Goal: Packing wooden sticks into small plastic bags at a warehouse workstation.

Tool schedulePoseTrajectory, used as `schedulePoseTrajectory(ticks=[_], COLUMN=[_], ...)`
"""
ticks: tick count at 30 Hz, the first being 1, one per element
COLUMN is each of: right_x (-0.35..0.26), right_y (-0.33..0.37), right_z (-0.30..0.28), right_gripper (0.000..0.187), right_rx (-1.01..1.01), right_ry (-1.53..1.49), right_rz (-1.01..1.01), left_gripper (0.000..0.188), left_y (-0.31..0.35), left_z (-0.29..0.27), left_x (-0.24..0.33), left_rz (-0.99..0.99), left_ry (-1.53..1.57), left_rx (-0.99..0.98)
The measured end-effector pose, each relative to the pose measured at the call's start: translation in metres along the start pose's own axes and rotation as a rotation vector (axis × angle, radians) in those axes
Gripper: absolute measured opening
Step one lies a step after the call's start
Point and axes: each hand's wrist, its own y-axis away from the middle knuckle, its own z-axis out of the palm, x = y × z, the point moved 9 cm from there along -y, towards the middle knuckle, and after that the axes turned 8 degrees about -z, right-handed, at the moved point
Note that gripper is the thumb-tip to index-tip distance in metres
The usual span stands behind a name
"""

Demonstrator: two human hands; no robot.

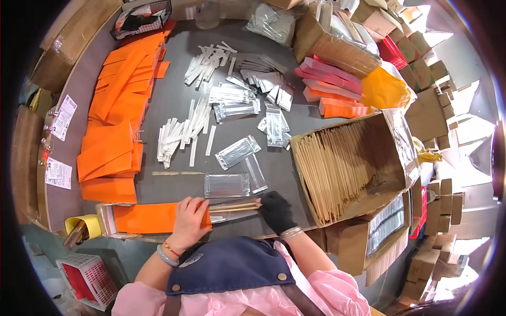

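Note:
At the table's near edge, my bare left hand rests with bent fingers on the right end of a flat orange paper sleeve, gripping its edge. My right hand, in a black glove, pinches the right end of thin wooden chopsticks. Their left ends reach the sleeve's edge beside my left fingers, where the overlap is hidden. Under the chopsticks lies a clear, shiny packet with something white. Just beyond my hands is a clear flat packet.
Orange sleeves are piled at left. White paper strips and silvery packets cover the middle. A cardboard box of wooden sticks stands at right, pink and orange sleeves behind it. A yellow container sits at the near-left corner.

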Motion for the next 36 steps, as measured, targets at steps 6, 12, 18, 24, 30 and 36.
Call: schedulePoseTrajectory(ticks=[6,12,18,24,30,36], right_x=[-0.082,-0.083,-0.064,-0.059,-0.074,-0.086], right_y=[-0.023,-0.017,-0.025,-0.015,-0.016,-0.019], right_z=[0.066,0.031,-0.019,-0.036,-0.021,-0.009], right_gripper=[0.04,0.07,0.053,0.058,0.061,0.062], right_rx=[-0.115,-0.207,-0.045,-0.089,-0.168,-0.264], right_ry=[-0.588,0.316,0.188,0.328,0.372,0.374], right_rz=[-0.105,-0.354,-0.259,-0.121,-0.189,-0.273], left_gripper=[0.08,0.039,0.014,0.043,0.085,0.096], left_y=[-0.022,-0.022,-0.043,-0.036,0.024,0.028], left_z=[0.001,-0.002,-0.104,-0.124,-0.019,-0.013], left_x=[0.016,0.029,-0.019,-0.096,-0.07,-0.086], left_rz=[0.08,0.212,0.206,-0.175,-0.502,-0.486], left_ry=[0.049,-0.17,-0.235,-0.149,-0.02,0.136], left_rx=[0.002,-0.244,-0.118,0.319,0.285,0.289])
